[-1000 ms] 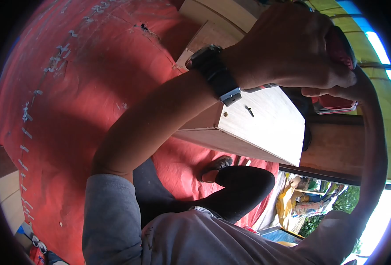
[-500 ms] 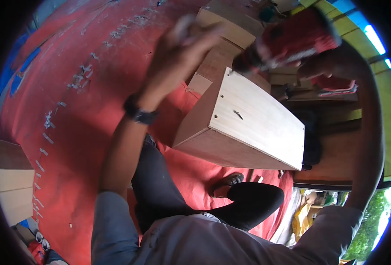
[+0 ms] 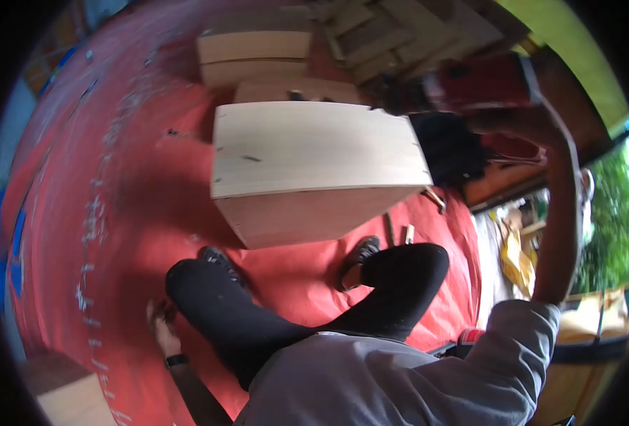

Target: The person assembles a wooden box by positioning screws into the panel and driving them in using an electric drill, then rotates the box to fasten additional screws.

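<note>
Upper right, the right hand (image 3: 519, 126) clamps fingers round the drill (image 3: 481, 84), where a wobble could scratch the box (image 3: 314, 145); lower left, the left hand's (image 3: 162, 328) fingers I can't tell!

The box (image 3: 318, 160) sits before the knees (image 3: 190, 280), drill (image 3: 481, 84) to the right.

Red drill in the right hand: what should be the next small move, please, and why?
Probably bring the left hand up to steady the wooden box. The right hand holds the red drill with its nose near the box's far right corner, while the left hand is low beside the left leg, away from the box.
</note>
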### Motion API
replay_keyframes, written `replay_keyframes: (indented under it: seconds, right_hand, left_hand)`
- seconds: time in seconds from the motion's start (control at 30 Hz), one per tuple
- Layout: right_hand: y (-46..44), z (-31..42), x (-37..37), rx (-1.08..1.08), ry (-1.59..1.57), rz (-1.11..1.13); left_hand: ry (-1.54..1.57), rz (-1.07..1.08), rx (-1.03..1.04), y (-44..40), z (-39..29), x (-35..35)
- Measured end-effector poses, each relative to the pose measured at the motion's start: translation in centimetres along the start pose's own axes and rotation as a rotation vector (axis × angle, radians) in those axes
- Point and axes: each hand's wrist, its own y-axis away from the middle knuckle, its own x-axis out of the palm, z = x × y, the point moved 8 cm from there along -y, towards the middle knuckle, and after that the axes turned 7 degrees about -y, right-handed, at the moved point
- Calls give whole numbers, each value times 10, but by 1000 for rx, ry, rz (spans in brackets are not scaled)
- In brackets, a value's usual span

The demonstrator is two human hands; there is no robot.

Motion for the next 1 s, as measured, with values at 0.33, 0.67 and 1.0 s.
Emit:
replay_keyframes:
  seconds: [0.33,0.67,1.0]
  right_hand:
    - [50,-72,-32,29,76,-69]
    - [22,-130,-20,128,33,142]
    - [8,-134,-11,191,-36,228]
  left_hand:
    - [-406,7,477,40,-163,224]
    - [-922,339,1070,164,-181,412]
    - [-903,482,954,153,-150,422]
